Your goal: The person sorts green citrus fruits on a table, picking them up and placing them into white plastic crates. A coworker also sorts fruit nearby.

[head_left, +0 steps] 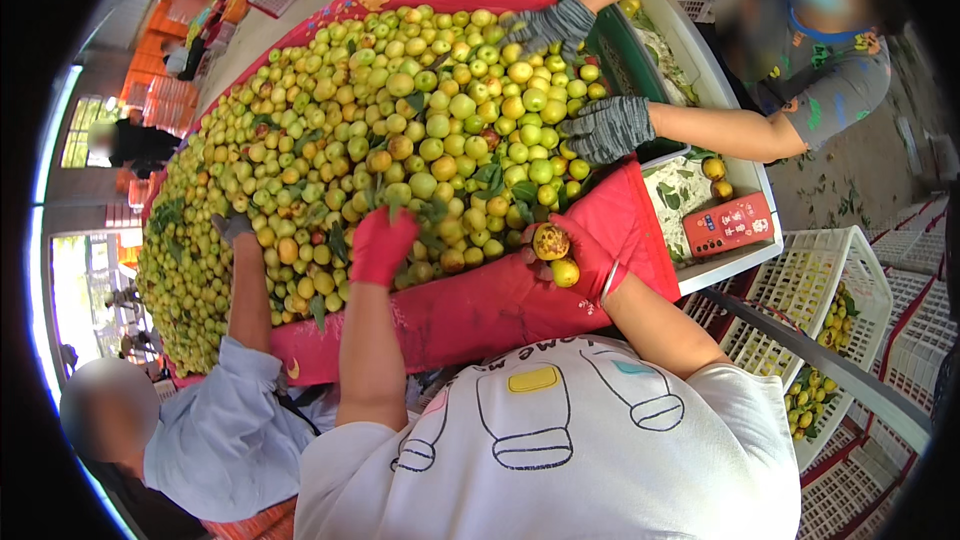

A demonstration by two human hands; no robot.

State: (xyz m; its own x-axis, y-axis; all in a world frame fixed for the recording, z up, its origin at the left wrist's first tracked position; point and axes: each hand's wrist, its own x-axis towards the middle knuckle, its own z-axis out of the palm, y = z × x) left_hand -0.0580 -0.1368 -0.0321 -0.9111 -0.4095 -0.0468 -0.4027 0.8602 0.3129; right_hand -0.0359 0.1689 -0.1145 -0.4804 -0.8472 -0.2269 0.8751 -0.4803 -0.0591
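Note:
A large heap of small round yellow-green fruit (420, 127), with leaves among it, lies before me on a red cloth (465, 315). My left hand (384, 246), in a red glove, is blurred over the near side of the heap beside some green leaves (431, 214). Its fingertips are too smeared to show whether anything is in them. Over the cloth's near edge, my right hand (589, 255), also red-gloved, holds two fruits: a brown-blotched one (551, 241) above a yellower one (565, 271).
Across the heap, a co-worker's grey-gloved hands (611, 127) touch the fruit. Another person's gloved hand (234, 226) reaches in at left. A phone in a red case (727, 225) lies in a white tray (720, 274). White plastic crates (795, 285), some holding fruit, stand at right beside a metal bar (832, 371).

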